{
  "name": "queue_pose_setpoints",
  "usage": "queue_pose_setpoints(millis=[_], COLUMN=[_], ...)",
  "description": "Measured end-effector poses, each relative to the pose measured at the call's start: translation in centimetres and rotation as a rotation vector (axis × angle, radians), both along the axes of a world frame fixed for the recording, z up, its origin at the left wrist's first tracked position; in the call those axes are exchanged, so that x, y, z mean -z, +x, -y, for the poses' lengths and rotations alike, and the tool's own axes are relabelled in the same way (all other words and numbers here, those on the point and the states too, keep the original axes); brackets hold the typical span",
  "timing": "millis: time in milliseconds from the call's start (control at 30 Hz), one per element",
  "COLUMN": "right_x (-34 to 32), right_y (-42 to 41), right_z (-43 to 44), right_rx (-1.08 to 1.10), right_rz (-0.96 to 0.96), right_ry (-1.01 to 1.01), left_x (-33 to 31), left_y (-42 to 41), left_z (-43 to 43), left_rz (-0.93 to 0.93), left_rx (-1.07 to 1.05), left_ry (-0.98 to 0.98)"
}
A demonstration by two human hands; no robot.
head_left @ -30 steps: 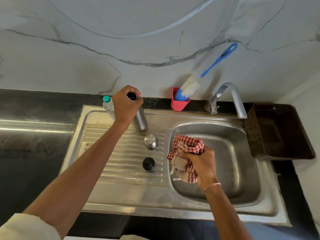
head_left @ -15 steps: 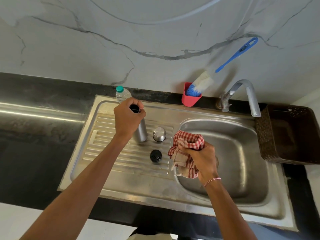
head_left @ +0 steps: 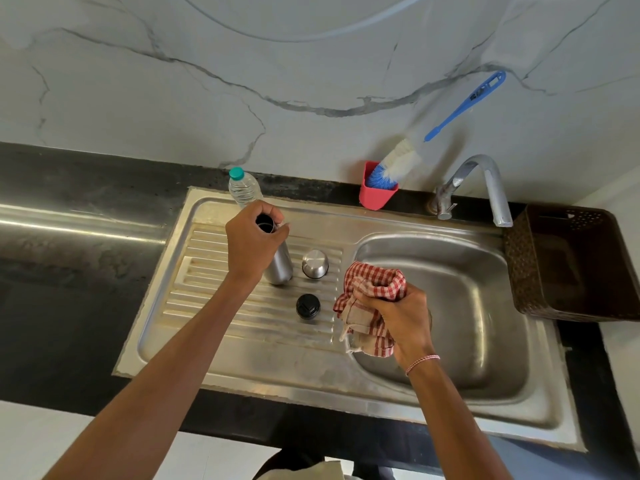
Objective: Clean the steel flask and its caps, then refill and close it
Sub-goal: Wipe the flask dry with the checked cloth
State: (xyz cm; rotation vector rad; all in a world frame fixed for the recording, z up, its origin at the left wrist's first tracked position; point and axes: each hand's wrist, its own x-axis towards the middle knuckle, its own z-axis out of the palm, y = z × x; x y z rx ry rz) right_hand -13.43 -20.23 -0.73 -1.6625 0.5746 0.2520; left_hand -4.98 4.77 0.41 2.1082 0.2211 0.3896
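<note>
Our left hand [head_left: 249, 247] grips the flask [head_left: 280, 268]; our right hand [head_left: 401, 320] bunches the cloth [head_left: 374, 282]; steel cap [head_left: 315, 265], black cap [head_left: 308, 306] between; bottle [head_left: 243, 188] at the drainboard [head_left: 207, 306] back edge.

Brown basket [head_left: 519, 268] beside tap [head_left: 493, 188]

Both forearms bare, stretched forward. The left hand [head_left: 254, 242] grips the flask [head_left: 281, 268] near its top, fingers curled round the neck, back of hand up. The right hand [head_left: 398, 323] clenches a bunched checked cloth [head_left: 375, 282], knuckles up, thread band [head_left: 422, 363] on wrist. Hands apart, left farther out.
</note>
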Motion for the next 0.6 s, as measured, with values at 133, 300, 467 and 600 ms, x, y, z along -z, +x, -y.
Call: queue_pose_setpoints(millis=[133,300,467,600], right_x=[-0.7,-1.6,-2.7,-4.0], right_y=[-0.1,-0.2,-0.4,-0.4], right_z=[-0.1,0.2,1.0,1.6], right_rx=[-0.014,-0.046,-0.119,-0.165], right_rz=[0.017,0.042,0.112,0.137], right_ry=[0.056,0.14,0.257,0.484], left_x=[0.1,0.2,-2.0,-4.5], left_y=[-0.5,-0.8,-2.8,-6.1], left_z=[-0.4,-0.7,1.5,6.6], left_rz=[-0.002,-0.007,0.262,-0.31], left_rx=[0.027,0.005,0.079,0.367], left_ry=[0.026,0.157,0.287,-0.159])
